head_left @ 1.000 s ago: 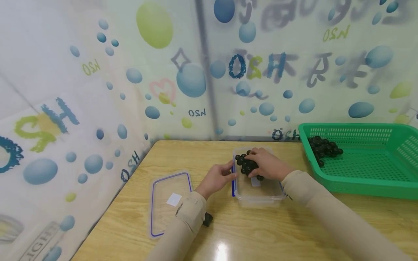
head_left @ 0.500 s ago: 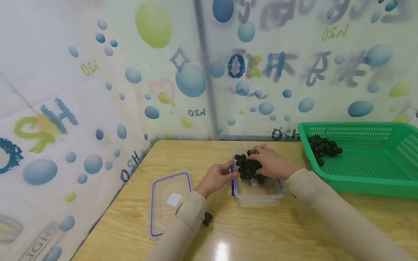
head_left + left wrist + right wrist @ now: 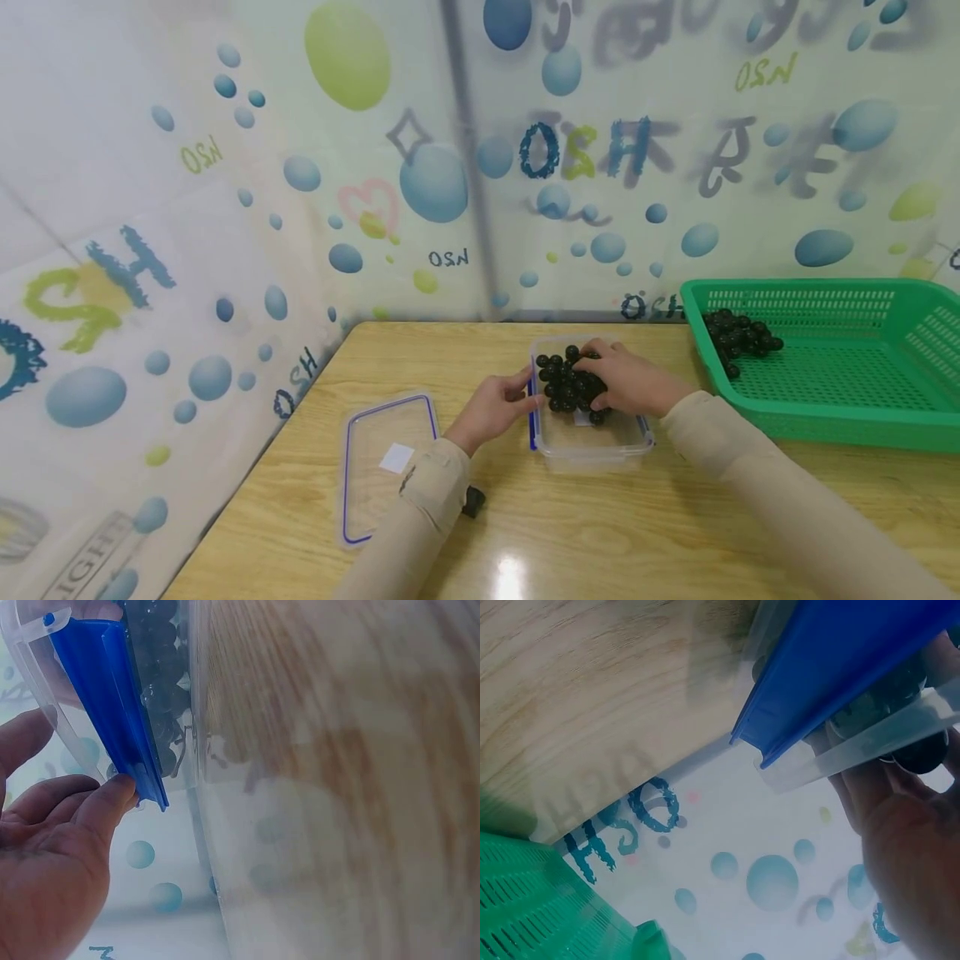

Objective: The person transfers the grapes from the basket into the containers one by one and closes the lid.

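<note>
A bunch of dark grapes (image 3: 566,387) lies in a clear plastic food container (image 3: 592,450) with blue side latches. My right hand (image 3: 630,379) reaches in over the right rim, thumb and fingers curled on the right part of the bunch. In the right wrist view its fingers show beneath the container's rim, behind a blue latch (image 3: 840,667). My left hand (image 3: 495,408) rests against the container's left side. In the left wrist view a fingertip touches the lower end of the hanging blue latch (image 3: 112,705), with grapes (image 3: 159,675) visible through the wall.
The container's lid (image 3: 375,500), with a blue seal and white label, lies left, partly under the left forearm. A small black object (image 3: 474,502) sits by the left sleeve. At right stands a green basket (image 3: 817,425) holding more grapes (image 3: 738,335). A printed curtain borders the table behind.
The bunch has settled lower and spread out in the container. My right hand has shifted slightly right, uncovering more grapes. The left hand has stayed at the container's side.
</note>
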The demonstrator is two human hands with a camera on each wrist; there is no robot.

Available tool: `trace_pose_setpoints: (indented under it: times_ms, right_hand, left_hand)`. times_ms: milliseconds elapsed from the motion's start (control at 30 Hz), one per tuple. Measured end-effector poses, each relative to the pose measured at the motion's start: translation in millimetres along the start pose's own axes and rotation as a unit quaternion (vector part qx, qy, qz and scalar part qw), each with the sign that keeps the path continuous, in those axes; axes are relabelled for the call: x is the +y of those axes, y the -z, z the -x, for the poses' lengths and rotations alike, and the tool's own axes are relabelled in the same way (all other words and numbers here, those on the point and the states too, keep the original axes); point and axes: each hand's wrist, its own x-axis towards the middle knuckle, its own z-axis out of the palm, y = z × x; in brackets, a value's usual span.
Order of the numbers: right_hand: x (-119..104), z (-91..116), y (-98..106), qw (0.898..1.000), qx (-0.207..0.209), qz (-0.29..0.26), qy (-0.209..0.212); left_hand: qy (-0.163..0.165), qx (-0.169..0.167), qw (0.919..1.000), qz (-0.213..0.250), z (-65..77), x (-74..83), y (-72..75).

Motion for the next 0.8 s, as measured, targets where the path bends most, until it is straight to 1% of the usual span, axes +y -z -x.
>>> trace_pose_setpoints:
  times_ms: [267,600,733,800]
  right_hand:
    - [-1.2,0.7,-0.6,1.000,0.002,-0.005,-0.005]
    - [-3.1,2.8,2.0,1.000,0.006,-0.012,-0.005]
    - [-3.7,2.4,3.0,1.000,0.004,-0.013,-0.005]
    - [-4.7,3.4,5.9,1.000,-0.001,-0.022,-0.006]
  left_hand:
    - [0.002,-0.002,1.0000,0.010,0.0,-1.5,0.2]
    - [0.008,-0.007,0.9999,0.010,-2.2,-1.5,0.6]
    - [0.003,-0.003,1.0000,0.005,-2.1,-2.1,0.3]
    - [0.000,-0.001,1.0000,0.004,-1.6,-3.2,-0.2]
